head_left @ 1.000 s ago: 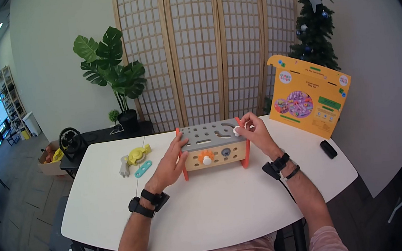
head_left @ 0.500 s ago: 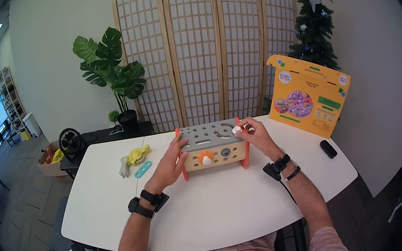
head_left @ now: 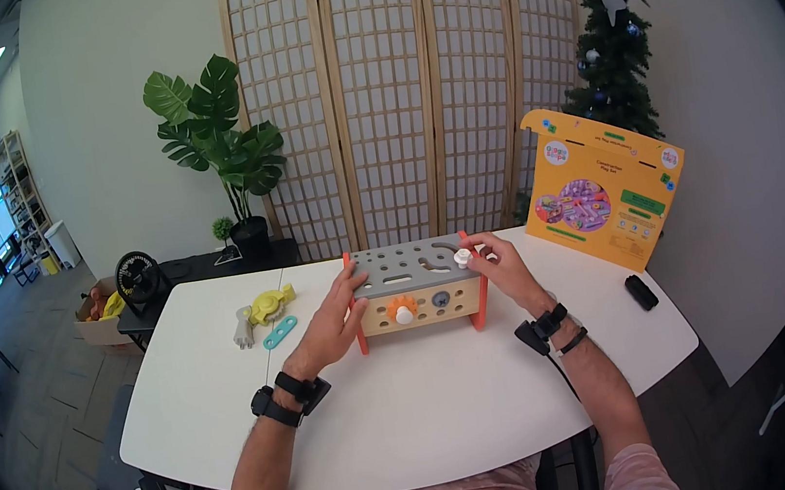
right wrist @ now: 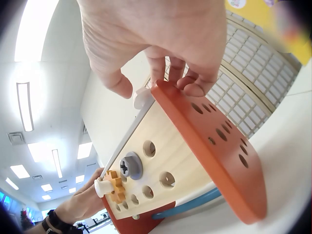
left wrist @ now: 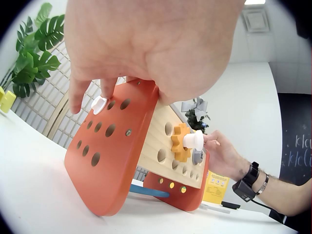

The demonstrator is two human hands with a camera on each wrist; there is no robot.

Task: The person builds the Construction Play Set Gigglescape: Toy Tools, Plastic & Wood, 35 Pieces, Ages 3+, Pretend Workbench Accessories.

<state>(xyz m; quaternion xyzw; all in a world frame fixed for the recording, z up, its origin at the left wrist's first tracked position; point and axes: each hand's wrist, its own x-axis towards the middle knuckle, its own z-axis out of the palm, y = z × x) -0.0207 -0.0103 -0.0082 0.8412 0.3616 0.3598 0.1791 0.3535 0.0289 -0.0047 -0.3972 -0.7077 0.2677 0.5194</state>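
Observation:
A toy workbench (head_left: pixel 420 308) stands on the table, with a grey slotted top, wooden front and red end panels. My left hand (head_left: pixel 328 317) rests over its left end, the fingers fairly straight along the red panel (left wrist: pixel 114 141). At the top right corner my right hand (head_left: pixel 505 268) has thumb and forefinger at a white bolt (head_left: pixel 463 258). The right wrist view shows the thumb beside this bolt and the other fingers curled over the red panel's edge. On the front sit an orange gear (left wrist: pixel 181 142) with a white bolt and a grey screw (right wrist: pixel 131 165).
To the left lie a yellow toy piece (head_left: pixel 271 305), a grey piece (head_left: pixel 243 328) and a teal strip (head_left: pixel 280 332). A yellow box (head_left: pixel 601 190) stands at the back right, with a black object (head_left: pixel 641 292) before it.
The right thumb and forefinger have shifted around the white bolt, leaving more of its head uncovered. The left hand and the workbench have stayed in place.

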